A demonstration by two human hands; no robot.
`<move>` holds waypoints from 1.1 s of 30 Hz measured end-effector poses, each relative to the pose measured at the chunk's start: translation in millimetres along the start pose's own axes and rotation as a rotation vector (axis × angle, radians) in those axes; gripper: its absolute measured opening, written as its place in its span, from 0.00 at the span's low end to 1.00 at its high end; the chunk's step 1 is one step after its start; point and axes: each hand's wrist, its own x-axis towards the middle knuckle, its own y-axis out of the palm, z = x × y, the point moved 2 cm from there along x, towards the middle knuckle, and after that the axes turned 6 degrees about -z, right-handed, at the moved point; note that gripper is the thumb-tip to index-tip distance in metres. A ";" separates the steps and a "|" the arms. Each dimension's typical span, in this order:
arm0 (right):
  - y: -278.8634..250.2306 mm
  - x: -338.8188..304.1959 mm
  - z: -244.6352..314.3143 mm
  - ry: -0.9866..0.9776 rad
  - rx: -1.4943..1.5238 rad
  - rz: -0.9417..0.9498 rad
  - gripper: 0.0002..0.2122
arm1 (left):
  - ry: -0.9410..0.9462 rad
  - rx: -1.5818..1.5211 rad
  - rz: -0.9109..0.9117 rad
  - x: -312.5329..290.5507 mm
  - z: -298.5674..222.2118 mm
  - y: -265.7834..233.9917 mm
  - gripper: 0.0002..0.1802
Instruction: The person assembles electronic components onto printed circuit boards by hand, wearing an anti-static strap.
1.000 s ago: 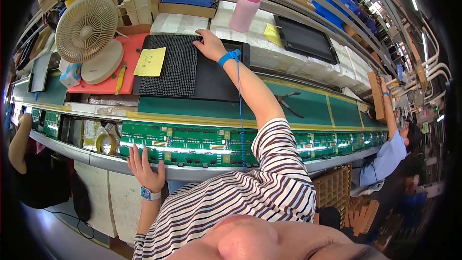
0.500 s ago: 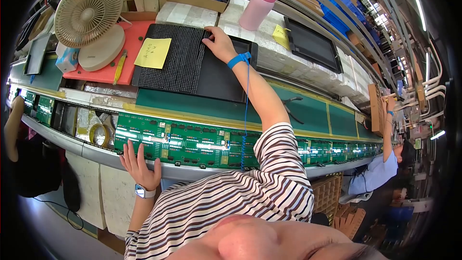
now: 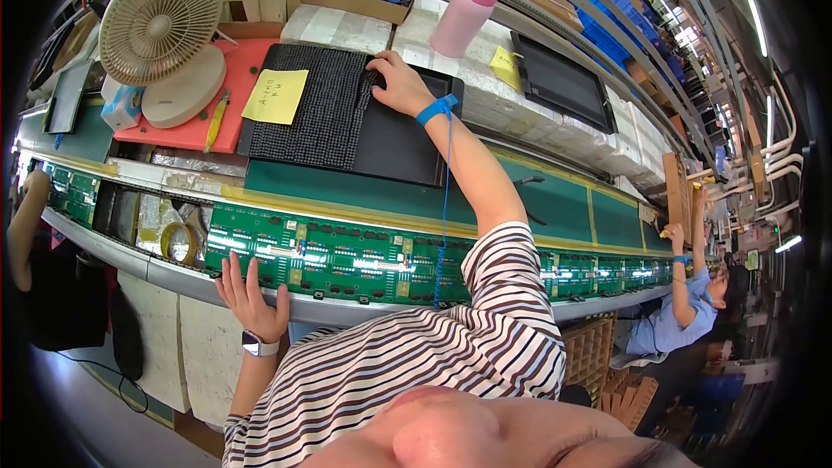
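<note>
My left hand (image 3: 253, 302) lies with its fingers spread on the near edge of a long green circuit board (image 3: 347, 270). Small parts and black pieces are fitted across that board. My right hand (image 3: 400, 85) reaches out to a shallow black tray (image 3: 400, 140), wearing a blue wrist strap (image 3: 436, 109) with a coiled cord. Its fingers are curled together at the edge of tightly packed rows of small black components (image 3: 329, 104). Whatever sits between the fingertips is too small to make out. A yellow note (image 3: 276, 95) lies on the rows.
A fan (image 3: 160, 26) and a yellow cutter (image 3: 217, 121) are on a red mat at left. Pliers (image 3: 529, 195) lie right of my forearm. A pink bottle (image 3: 466, 13) and a second black tray (image 3: 563, 78) stand behind. Co-workers are at both sides.
My right hand has shifted slightly right and nearer, its fingers curling more over the rows' edge. Some components there stand out of line. My left hand stays put. The right-hand co-worker's arms have moved.
</note>
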 end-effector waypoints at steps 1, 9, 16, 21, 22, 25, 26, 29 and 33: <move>-0.6 -0.4 -0.5 0.002 -0.001 -0.001 0.16 | 0.000 -0.001 0.003 -0.1 0.0 0.2 0.29; -0.8 2.3 -2.2 -0.125 -0.020 -0.025 0.16 | -0.001 0.002 0.006 0.5 0.1 -0.6 0.29; 0.5 5.2 0.0 -0.059 -0.021 -0.027 0.16 | -0.010 0.009 0.023 1.7 -0.8 -2.2 0.29; 4.8 3.2 -0.2 -0.067 -0.122 -0.054 0.14 | -0.009 0.005 0.018 0.6 -0.3 -0.9 0.29; 5.3 3.5 0.8 -0.068 -0.123 -0.053 0.14 | -0.007 0.004 0.012 0.0 0.0 -0.7 0.29; 4.9 4.5 1.9 -0.055 -0.136 -0.043 0.15 | -0.003 0.000 0.006 0.1 -0.5 -2.7 0.29; 5.0 4.9 1.2 -0.051 -0.141 -0.038 0.15 | -0.003 -0.001 0.005 0.2 -0.3 -2.6 0.29; 3.3 2.2 -1.8 -0.033 -0.154 -0.043 0.15 | 0.005 0.000 0.002 0.6 -0.4 -1.7 0.29; -1.2 -3.1 5.0 0.002 -0.215 -0.085 0.16 | -0.010 -0.002 -0.004 -0.5 0.5 -0.2 0.30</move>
